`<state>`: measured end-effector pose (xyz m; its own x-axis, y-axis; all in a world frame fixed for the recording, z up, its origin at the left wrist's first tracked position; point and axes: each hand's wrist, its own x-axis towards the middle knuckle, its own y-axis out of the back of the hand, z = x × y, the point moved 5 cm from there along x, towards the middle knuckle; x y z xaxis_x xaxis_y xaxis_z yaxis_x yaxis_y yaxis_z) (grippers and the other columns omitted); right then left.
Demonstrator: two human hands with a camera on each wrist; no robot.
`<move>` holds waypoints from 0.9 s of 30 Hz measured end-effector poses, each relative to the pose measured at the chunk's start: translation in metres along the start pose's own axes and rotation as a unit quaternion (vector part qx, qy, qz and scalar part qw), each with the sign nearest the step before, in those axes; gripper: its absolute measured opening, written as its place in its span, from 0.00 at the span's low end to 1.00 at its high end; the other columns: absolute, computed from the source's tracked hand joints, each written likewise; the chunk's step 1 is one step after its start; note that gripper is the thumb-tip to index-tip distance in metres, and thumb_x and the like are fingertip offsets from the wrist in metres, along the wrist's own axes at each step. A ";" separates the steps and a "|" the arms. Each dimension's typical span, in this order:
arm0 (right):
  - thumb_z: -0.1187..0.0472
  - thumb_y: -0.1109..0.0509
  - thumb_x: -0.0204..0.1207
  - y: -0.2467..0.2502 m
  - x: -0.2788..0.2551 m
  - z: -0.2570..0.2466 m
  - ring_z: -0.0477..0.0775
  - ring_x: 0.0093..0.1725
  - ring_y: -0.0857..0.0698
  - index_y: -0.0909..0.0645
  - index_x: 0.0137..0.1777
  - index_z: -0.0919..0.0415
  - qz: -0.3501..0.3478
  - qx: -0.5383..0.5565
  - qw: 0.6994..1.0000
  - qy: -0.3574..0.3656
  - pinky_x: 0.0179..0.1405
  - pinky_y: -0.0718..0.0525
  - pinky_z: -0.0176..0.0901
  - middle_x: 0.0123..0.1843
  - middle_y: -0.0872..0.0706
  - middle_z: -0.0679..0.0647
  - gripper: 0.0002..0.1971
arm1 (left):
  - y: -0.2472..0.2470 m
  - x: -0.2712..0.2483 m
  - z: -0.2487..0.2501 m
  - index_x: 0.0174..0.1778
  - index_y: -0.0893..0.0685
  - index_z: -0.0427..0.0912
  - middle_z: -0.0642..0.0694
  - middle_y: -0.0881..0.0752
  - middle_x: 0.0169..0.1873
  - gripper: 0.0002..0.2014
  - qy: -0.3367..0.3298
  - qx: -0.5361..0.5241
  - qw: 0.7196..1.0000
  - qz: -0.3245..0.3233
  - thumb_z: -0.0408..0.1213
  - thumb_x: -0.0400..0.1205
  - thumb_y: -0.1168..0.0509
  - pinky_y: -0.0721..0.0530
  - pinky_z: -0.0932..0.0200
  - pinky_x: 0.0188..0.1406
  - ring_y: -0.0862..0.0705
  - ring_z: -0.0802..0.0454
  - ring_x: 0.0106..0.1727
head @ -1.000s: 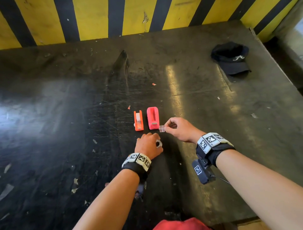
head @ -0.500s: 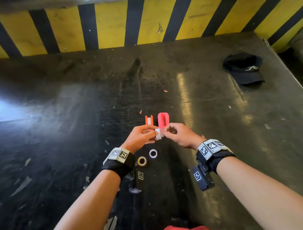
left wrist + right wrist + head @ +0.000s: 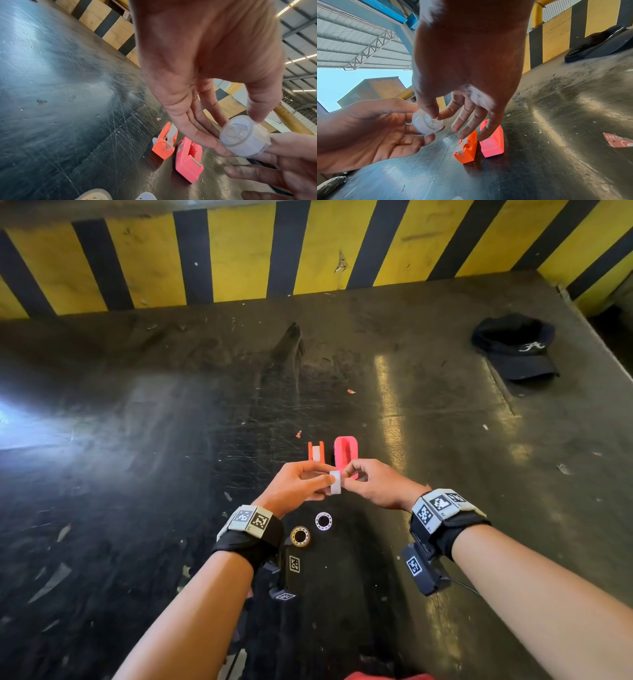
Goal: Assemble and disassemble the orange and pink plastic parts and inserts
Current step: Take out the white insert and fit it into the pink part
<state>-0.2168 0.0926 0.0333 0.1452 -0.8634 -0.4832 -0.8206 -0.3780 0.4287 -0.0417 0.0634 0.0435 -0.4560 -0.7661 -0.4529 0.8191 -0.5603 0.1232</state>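
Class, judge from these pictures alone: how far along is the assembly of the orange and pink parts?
Done: little shows as finished. The orange part and pink part lie side by side on the table, apart from the hands. In hand: the left hand and right hand both pinch a translucent white insert. Left: fitting that insert, plus the white ring and gold ring lying loose.

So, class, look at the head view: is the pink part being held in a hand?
No: the pink part lies on the table, beside the orange part.
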 end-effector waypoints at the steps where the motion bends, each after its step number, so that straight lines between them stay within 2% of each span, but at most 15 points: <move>1: 0.51 0.26 0.85 0.000 0.001 0.001 0.51 0.58 0.17 0.15 0.57 0.50 -0.002 0.001 1.000 -0.002 0.52 0.21 0.44 0.61 0.14 0.51 0.06 | 0.000 0.001 -0.001 0.56 0.09 0.51 0.43 0.06 0.52 0.06 0.000 0.001 1.000 0.001 0.37 0.85 0.28 0.07 0.58 0.54 0.05 0.52 0.53; 5: 0.54 0.28 0.85 0.003 0.005 0.005 0.53 0.59 0.13 0.16 0.54 0.49 0.015 0.018 1.000 -0.010 0.59 0.17 0.50 0.57 0.11 0.52 0.01 | 0.002 0.007 -0.002 0.56 0.10 0.52 0.44 0.06 0.53 0.06 0.001 0.011 1.000 0.014 0.39 0.85 0.27 0.07 0.56 0.56 0.05 0.51 0.54; 8: 0.59 0.29 0.85 0.011 0.015 0.016 0.54 0.56 0.13 0.20 0.56 0.51 0.062 -0.007 0.998 -0.016 0.55 0.18 0.47 0.57 0.11 0.52 0.04 | 0.006 0.015 -0.002 0.54 0.11 0.54 0.43 0.07 0.55 0.06 -0.002 0.022 0.999 0.026 0.38 0.84 0.26 0.07 0.52 0.58 0.06 0.50 0.55; 9: 0.60 0.27 0.83 0.014 0.020 0.021 0.55 0.56 0.14 0.21 0.59 0.52 0.074 -0.026 0.997 -0.016 0.55 0.18 0.47 0.60 0.13 0.52 0.08 | 0.008 0.017 -0.002 0.53 0.11 0.55 0.44 0.07 0.54 0.07 -0.003 0.026 0.999 0.031 0.38 0.84 0.26 0.07 0.52 0.58 0.06 0.50 0.56; 11: 0.59 0.20 0.77 0.019 0.034 0.032 0.56 0.61 0.16 0.25 0.70 0.52 0.075 -0.090 0.993 -0.027 0.62 0.15 0.52 0.69 0.20 0.54 0.24 | 0.012 0.024 0.000 0.53 0.11 0.54 0.43 0.06 0.54 0.07 -0.006 0.032 0.999 0.037 0.36 0.83 0.26 0.06 0.52 0.58 0.06 0.49 0.57; 14: 0.57 0.13 0.67 0.023 0.055 0.046 0.63 0.79 0.24 0.37 0.87 0.50 0.054 -0.171 0.983 -0.045 0.78 0.21 0.61 0.84 0.34 0.56 0.50 | 0.017 0.035 0.003 0.52 0.09 0.50 0.37 0.06 0.53 0.08 -0.008 0.012 0.999 0.043 0.32 0.83 0.26 0.06 0.51 0.56 0.06 0.41 0.58; 16: 0.54 0.09 0.61 0.023 0.072 0.052 0.66 0.85 0.30 0.46 0.91 0.48 0.046 -0.189 0.980 -0.038 0.81 0.25 0.66 0.88 0.42 0.51 0.63 | 0.020 0.044 0.004 0.51 0.09 0.48 0.34 0.07 0.53 0.08 -0.008 -0.004 0.999 0.045 0.29 0.83 0.26 0.06 0.47 0.56 0.07 0.36 0.59; 18: 0.51 0.07 0.58 0.021 0.086 0.056 0.68 0.87 0.34 0.53 0.92 0.45 0.041 -0.229 0.972 -0.029 0.82 0.27 0.70 0.91 0.49 0.46 0.70 | 0.025 0.053 0.003 0.51 0.08 0.51 0.37 0.06 0.52 0.08 -0.009 0.012 0.999 0.050 0.33 0.82 0.24 0.07 0.41 0.60 0.06 0.39 0.57; 21: 0.49 0.08 0.59 0.019 0.103 0.059 0.69 0.87 0.35 0.56 0.93 0.45 0.034 -0.283 0.958 -0.037 0.81 0.28 0.72 0.94 0.52 0.46 0.71 | 0.031 0.064 0.000 0.54 0.07 0.52 0.43 0.05 0.51 0.08 -0.002 0.030 0.998 0.049 0.37 0.81 0.23 0.08 0.39 0.62 0.05 0.45 0.54; 25: 0.47 0.10 0.59 0.020 0.106 0.062 0.64 0.83 0.32 0.48 0.90 0.46 0.039 -0.269 0.962 -0.028 0.78 0.26 0.70 0.89 0.35 0.47 0.64 | 0.032 0.070 0.001 0.54 0.07 0.52 0.44 0.06 0.55 0.08 -0.002 0.029 0.999 0.046 0.37 0.82 0.24 0.07 0.46 0.60 0.05 0.49 0.56; 27: 0.45 0.11 0.55 0.021 0.100 0.063 0.64 0.81 0.30 0.45 0.88 0.46 0.049 -0.250 0.967 -0.021 0.78 0.25 0.68 0.86 0.31 0.49 0.63 | 0.032 0.071 0.004 0.55 0.07 0.52 0.49 0.05 0.53 0.08 -0.021 0.042 0.998 0.047 0.37 0.82 0.23 0.08 0.56 0.59 0.06 0.55 0.56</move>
<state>-0.2543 0.0192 -0.0540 0.0487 -0.8927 -0.4481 -0.4587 -0.4185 0.7839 -0.0496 -0.0100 0.0188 -0.3948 -0.8276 -0.3989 0.8271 -0.5092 0.2378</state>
